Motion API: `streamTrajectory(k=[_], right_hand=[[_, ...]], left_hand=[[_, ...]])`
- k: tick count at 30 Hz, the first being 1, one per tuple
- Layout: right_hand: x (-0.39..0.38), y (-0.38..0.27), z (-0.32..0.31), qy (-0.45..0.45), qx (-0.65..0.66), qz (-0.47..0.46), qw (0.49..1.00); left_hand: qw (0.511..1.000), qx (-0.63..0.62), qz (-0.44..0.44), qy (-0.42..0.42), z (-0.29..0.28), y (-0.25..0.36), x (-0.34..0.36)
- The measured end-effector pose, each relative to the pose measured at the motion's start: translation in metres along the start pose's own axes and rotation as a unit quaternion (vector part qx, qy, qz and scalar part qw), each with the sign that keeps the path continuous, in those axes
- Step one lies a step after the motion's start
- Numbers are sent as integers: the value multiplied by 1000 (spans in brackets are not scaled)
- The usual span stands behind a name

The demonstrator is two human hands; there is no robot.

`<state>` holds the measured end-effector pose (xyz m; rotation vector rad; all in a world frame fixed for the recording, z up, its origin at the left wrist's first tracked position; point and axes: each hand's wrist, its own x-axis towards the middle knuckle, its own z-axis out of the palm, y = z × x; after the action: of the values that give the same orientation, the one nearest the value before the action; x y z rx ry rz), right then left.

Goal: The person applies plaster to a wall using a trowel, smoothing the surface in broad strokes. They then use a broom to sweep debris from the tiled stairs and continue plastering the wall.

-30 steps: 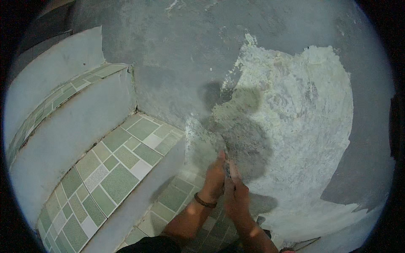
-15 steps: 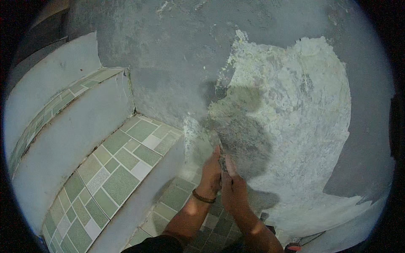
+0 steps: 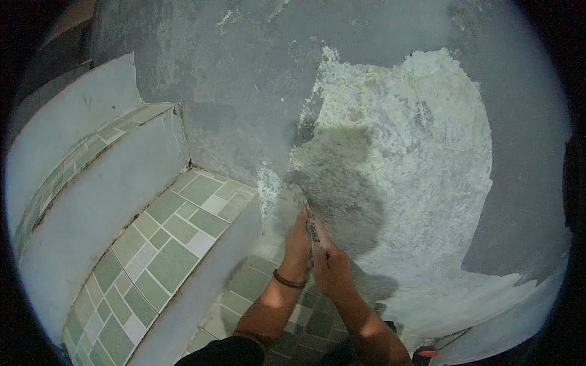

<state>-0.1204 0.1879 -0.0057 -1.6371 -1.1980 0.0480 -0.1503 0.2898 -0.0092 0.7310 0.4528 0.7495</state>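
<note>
A scraper [image 3: 312, 229] with a dark handle and a thin pale blade is gripped by both my hands. My left hand [image 3: 297, 246] wraps it from the left, a brown cord round its wrist. My right hand [image 3: 332, 268] closes on it from the other side, fingers along the handle. The blade points up and away, at the lower left of a rough whitish patch [image 3: 427, 146] on the grey wall [image 3: 244, 73]. Shadow covers the wall around the blade, so I cannot tell exactly where its edge touches.
Tiled steps [image 3: 177, 256] with pale risers climb along the left and meet the wall. Green and grey tiles [image 3: 247, 283] cover the floor below my forearms. At the lower right, a dark object with a red part [image 3: 427, 353] lies near the wall's base.
The whole view has shifted slightly, so wall and steps appear further left. Both hands keep their grip on the scraper and stay at nearly the same part of the wall.
</note>
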Motion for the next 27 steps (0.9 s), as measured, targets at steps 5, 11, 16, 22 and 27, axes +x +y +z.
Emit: streamTrajectory(k=[5, 11, 16, 22, 27], right_hand=[[-21, -3, -27, -36, 18, 91, 995], [-60, -13, -82, -13, -11, 1, 1000], [-85, -28, -117, 21, 1, -41, 999], [-106, -41, -146, -18, 20, 72, 997], [-104, -38, -143, -49, 17, 84, 995]], left_hand=[[999, 0, -39, -35, 7, -13, -12], [988, -16, -43, -149, 26, -32, -55], [982, 50, -38, -177, 50, -40, -88], [984, 33, -45, -167, 73, -55, -109], [992, 107, -2, -70, 73, -53, -121]])
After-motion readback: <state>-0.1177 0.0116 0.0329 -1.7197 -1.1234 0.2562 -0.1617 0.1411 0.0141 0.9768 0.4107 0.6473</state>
